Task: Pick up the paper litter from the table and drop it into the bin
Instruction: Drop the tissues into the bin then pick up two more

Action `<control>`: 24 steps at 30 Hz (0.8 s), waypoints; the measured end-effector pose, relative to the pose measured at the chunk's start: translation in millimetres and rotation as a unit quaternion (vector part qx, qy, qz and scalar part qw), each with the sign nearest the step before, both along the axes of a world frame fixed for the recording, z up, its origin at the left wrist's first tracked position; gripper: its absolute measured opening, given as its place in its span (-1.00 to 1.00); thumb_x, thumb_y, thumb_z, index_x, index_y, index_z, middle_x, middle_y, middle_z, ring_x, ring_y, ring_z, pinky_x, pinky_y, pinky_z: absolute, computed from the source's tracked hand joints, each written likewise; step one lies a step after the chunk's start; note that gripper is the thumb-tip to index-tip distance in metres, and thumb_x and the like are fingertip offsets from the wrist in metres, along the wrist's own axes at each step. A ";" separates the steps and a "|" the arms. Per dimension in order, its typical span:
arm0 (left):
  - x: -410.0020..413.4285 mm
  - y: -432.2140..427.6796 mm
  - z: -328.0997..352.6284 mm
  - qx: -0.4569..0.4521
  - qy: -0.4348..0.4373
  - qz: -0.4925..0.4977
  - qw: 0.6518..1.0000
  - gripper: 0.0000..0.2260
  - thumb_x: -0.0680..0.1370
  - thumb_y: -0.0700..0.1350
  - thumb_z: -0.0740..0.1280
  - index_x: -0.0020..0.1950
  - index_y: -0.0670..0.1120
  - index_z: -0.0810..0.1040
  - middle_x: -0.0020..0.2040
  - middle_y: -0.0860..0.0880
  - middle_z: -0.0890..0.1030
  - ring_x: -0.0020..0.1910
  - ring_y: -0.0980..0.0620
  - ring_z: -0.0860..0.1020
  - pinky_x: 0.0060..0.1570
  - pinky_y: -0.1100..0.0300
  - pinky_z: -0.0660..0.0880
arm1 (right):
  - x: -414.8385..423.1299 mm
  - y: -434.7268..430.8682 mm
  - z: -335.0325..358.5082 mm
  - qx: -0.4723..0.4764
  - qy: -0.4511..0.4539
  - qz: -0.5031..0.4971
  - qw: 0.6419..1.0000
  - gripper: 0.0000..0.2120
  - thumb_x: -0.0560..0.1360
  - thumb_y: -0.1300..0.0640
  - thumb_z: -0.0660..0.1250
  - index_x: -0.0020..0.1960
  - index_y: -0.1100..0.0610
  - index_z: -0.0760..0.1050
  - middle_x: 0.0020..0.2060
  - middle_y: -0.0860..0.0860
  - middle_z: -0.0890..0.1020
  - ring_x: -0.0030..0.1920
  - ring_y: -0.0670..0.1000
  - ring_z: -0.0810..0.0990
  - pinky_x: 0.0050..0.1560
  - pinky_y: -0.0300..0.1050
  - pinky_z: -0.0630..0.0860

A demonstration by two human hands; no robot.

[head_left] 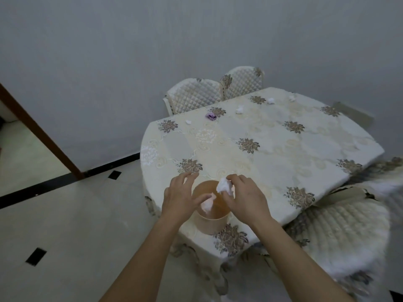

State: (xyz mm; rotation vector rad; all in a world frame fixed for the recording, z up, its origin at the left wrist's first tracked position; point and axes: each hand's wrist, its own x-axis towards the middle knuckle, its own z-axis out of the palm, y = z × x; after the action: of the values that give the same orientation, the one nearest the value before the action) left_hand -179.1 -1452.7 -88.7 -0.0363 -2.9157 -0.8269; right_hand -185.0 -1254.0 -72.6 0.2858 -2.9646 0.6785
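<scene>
A small beige bin (209, 223) stands on the near-left edge of the table (272, 149), which has a cream floral cloth. My left hand (180, 197) hovers over the bin's left rim with fingers spread and straight. A white paper wad (207, 205) is in the bin's mouth just past the thumb tip. My right hand (245, 198) is over the right rim and pinches a second white paper wad (224, 185) in its fingertips. Across the table's far side lie more litter: a white wad (188, 121), a purple wad (211, 116), another white wad (239, 110) and two further back (270, 100).
Two quilted chairs (196, 94) stand behind the table against the grey wall. A third padded chair (349, 225) sits at the table's near right. Pale tiled floor (65, 225) lies to the left, with a brown door frame (39, 131) beyond.
</scene>
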 end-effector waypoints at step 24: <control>-21.4 -9.2 60.4 -0.129 0.126 -0.007 0.984 -0.53 0.51 0.21 0.30 0.35 0.03 0.50 0.28 0.02 0.56 0.29 -0.03 0.47 0.19 -0.04 0.41 | -31.7 -5.2 49.7 0.078 0.100 0.026 0.992 -0.53 0.49 -0.05 0.30 0.35 0.07 0.44 0.25 0.04 0.55 0.28 0.10 0.47 0.22 0.05 0.39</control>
State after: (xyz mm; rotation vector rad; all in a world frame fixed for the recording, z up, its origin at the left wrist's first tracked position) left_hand -200.5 -1461.9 -28.3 -0.1690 -2.7615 -0.4050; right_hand -216.7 -1259.1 -22.8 0.4168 -2.8297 0.3975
